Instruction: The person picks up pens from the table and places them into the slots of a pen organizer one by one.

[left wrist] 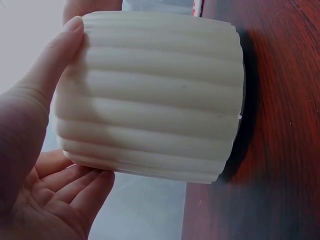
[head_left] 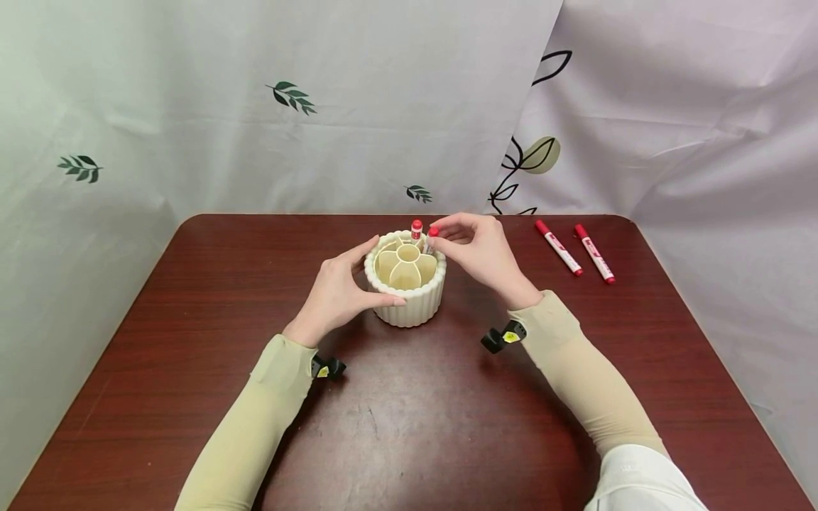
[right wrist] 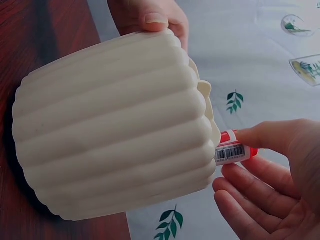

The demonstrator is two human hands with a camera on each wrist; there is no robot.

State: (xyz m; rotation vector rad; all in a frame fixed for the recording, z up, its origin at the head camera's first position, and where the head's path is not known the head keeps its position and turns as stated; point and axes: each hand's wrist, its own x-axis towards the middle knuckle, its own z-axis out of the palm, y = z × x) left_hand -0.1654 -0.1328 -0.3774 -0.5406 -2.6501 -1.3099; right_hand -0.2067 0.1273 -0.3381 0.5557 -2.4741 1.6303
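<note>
A cream pen holder [head_left: 413, 309] with ribbed walls and petal-shaped compartments stands upright on the table. My left hand [head_left: 334, 292] grips its left side, the thumb along the near wall and the fingers round the far side, as the left wrist view also shows. At the right rear of the rim, my right hand [head_left: 482, 250] pinches a red-capped marker [right wrist: 231, 152] near its cap end; the lower part is hidden inside the holder. Beside it, another red-capped marker [head_left: 417, 231] stands in a rear compartment. The front and left compartments hold nothing visible.
Two red and white markers, one nearer [head_left: 559, 248] and one farther right [head_left: 595, 254], lie on the dark red wooden table [head_left: 383, 426] beyond my right hand. A pale cloth [head_left: 211, 106] with leaf prints hangs behind the table.
</note>
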